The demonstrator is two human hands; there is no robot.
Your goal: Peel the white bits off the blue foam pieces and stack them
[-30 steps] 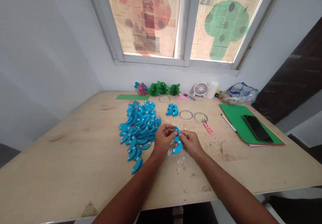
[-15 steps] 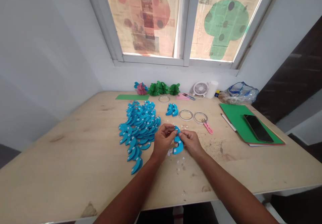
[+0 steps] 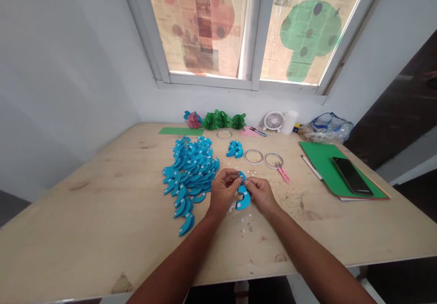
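Between my two hands is a blue curved paper piece (image 3: pixel 243 200) with small white tape squares on it. My left hand (image 3: pixel 224 189) pinches its upper part from the left. From the right, the fingertips of my right hand (image 3: pixel 261 191) are closed on the same piece near its middle. The fingers partly cover it, so I cannot tell whether it is one piece or two joined. A large heap of similar blue paper pieces (image 3: pixel 194 167) spreads to the left of my hands. A smaller blue cluster (image 3: pixel 235 149) lies beyond them. White scraps (image 3: pixel 243 220) are scattered close by.
Tape rolls (image 3: pixel 253 157) and pink thread snips (image 3: pixel 283 173) lie past my right hand. Further right are a pen (image 3: pixel 312 167), green sheets (image 3: pixel 316 158) and a phone (image 3: pixel 352 175). Green paper ornaments (image 3: pixel 221 119), a small fan (image 3: pixel 273 120) and a plastic bag (image 3: pixel 329 129) line the wall.
The view has shifted slightly. Both hands keep nearly the same pinch on the blue paper piece, with no other clear change.
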